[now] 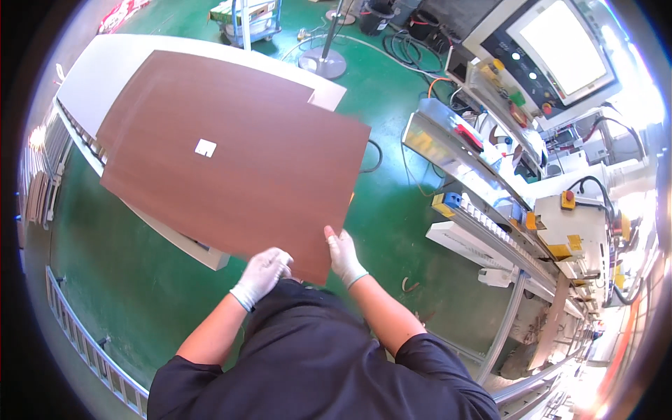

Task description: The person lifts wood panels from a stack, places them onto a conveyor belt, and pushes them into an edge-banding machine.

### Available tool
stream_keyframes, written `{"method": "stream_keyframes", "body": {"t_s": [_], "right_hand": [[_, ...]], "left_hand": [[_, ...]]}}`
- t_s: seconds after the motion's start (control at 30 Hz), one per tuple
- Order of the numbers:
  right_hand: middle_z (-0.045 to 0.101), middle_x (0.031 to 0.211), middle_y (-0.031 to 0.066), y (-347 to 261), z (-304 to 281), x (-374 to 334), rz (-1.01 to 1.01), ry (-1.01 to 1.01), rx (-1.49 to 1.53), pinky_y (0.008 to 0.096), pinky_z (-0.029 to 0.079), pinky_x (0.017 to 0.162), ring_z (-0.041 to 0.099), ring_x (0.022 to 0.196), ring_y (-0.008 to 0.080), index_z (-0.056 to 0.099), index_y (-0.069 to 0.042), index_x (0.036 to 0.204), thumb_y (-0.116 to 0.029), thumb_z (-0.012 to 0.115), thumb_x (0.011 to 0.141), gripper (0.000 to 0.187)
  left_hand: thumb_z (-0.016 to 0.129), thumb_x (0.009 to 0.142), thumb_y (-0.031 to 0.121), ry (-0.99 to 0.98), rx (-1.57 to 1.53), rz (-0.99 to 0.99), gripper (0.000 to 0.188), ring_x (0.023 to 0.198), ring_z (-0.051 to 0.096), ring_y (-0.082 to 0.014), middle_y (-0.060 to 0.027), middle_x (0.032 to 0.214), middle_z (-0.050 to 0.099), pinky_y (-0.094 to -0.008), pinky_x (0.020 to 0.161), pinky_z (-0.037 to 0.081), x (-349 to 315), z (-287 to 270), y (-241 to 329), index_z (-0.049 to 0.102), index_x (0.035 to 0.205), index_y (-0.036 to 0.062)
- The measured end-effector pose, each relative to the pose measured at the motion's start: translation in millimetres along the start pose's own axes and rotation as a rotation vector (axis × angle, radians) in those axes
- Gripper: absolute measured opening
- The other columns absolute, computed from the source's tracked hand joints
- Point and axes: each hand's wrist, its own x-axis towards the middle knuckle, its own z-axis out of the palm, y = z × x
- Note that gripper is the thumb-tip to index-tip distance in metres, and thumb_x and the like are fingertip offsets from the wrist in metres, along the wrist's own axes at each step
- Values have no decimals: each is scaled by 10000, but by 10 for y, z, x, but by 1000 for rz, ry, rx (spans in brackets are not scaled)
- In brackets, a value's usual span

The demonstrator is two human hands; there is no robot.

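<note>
A large flat brown panel (259, 182) reaches from my body out over the far left, with a small white label (205, 148) on its face. My left hand (264, 274), in a white glove, is closed on the near edge of this panel. On its right edge, close to the near corner, my right hand (343, 256) grips with the thumb on top and the other fingers largely hidden. Beneath the held panel lies another brown sheet (203, 73), resting on a white board-like surface (112, 66).
To the right stands a machine with a bright screen (563, 45), a long metal rail (462, 143) and a red stop button (569, 197). A round-based post (323, 64) and a cart (252, 24) stand beyond the panels. A metal ladder-like frame (87, 343) lies lower left.
</note>
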Motion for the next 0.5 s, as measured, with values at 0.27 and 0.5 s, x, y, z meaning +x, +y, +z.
{"method": "stream_keyframes", "body": {"t_s": [0.27,0.5], "right_hand": [[670,1319,154,226,-327,-1234,100,103,-6,370,447,1054,597,1210,238,589,42,1371,-351,581,1054,505],[693,1175,79,653,-1171,-2271,235,410,98,338,505,938,628,1037,169,646,28,1282,-288,677,994,429]], "left_hand": [[643,957,255,369,938,482,262,1151,647,-293,-132,1121,720,-452,1028,485,-80,-927,-119,719,1116,62],[535,1006,509,741,1169,-261,757,1568,212,-355,-140,1702,252,-484,1271,172,-289,-2234,-675,333,1613,105]]}}
